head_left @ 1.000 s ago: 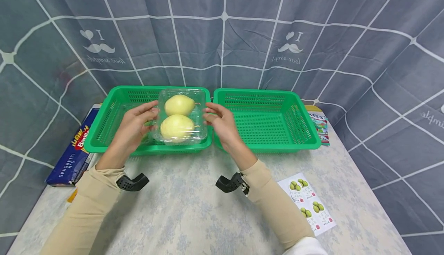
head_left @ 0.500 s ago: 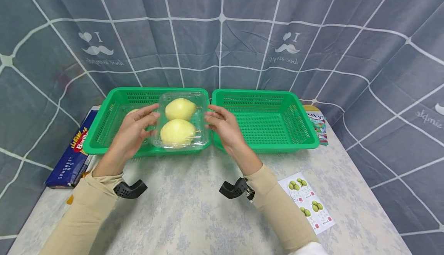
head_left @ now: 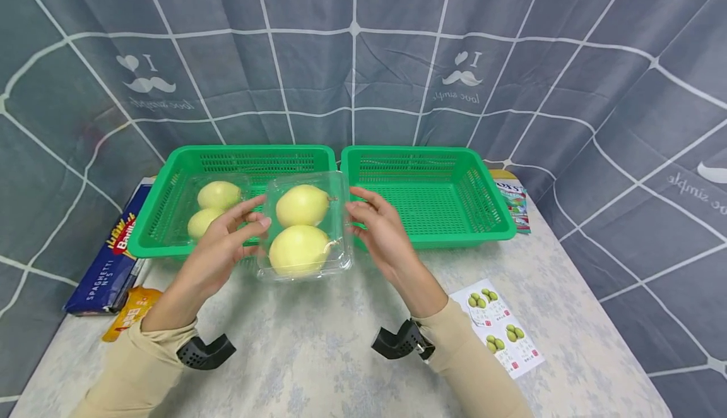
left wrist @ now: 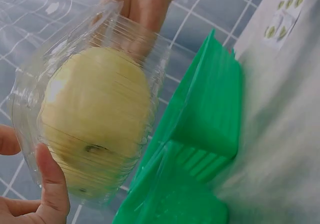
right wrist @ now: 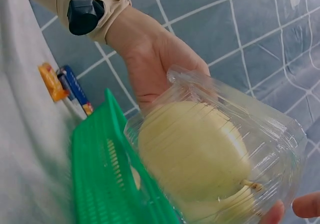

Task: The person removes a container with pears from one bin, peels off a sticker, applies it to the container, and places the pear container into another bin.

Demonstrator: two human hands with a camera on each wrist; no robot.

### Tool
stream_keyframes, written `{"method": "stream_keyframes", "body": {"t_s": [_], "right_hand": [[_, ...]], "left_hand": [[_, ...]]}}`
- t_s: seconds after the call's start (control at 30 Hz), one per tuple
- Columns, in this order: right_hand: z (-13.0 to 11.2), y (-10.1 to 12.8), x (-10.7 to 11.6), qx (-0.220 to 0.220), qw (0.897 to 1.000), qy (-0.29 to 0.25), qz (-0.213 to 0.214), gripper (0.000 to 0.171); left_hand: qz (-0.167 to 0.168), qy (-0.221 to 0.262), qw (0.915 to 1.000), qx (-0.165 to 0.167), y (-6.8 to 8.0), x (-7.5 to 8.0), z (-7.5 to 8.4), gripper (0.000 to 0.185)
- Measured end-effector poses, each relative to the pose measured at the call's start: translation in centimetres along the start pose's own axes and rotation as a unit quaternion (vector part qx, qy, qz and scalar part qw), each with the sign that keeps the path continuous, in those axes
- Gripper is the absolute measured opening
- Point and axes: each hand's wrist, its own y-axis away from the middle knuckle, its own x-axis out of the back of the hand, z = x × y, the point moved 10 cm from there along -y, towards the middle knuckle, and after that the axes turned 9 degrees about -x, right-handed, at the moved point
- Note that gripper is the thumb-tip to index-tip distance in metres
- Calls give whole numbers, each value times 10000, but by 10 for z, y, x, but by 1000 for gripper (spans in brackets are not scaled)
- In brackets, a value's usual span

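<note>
Spaghetti box (head_left: 102, 266): flat blue carton, printed lettering, lying at the desk's 9 o'clock edge; a small orange packet (head_left: 129, 310) rests just beside it at 5 o'clock.
Left basket (head_left: 170, 206): green rectangular plastic, perforated walls; a second clear pack with two pale pears (head_left: 211, 206) sits inside, toward its 9 o'clock side.
Left hand (head_left: 218, 254): grasps the clamshell's 9 o'clock edge, thumb and fingertips pinching the clear wall; the left wrist view shows the thumb (left wrist: 52, 189) pressed on the plastic.
Clamshell (head_left: 303, 225): clear, thin, ribbed plastic box with rounded corners, shut over two smooth yellow-green pears, one at 12 o'clock and one at 6 o'clock. It is held up between both hands, in front of the left basket's 3 o'clock corner, above the desk's edge of the baskets.
Right hand (head_left: 382, 235): fingers curled round the clamshell's 3 o'clock wall, gripping it.
Right basket (head_left: 483, 203): same green perforated plastic, touching the left one.
Desk (head_left: 318, 355): pale cloth, faint floral pattern.
Sticker sheet (head_left: 502, 336): white glossy card with green fruit pictures, at 4 o'clock.
Backdrop (head_left: 511, 58): grey fabric, white grid lines.
</note>
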Motion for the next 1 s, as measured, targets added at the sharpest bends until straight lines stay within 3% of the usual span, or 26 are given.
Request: {"method": "stream_keyframes", "body": {"t_s": [0.3, 0.77, 1.0], "right_hand": [[21, 28, 10, -289, 9992, -263, -54, 46], [73, 58, 24, -848, 9938, -725, -21, 43], [102, 68, 36, -1160, 9892, -889, 124, 42]], "left_hand": [[-50, 65, 9999, 63, 25, -17, -8, 65], [-154, -20, 9978, 638, 59, -34, -46, 63], [-582, 11, 9944, 884, 71, -45, -69, 65]]}}
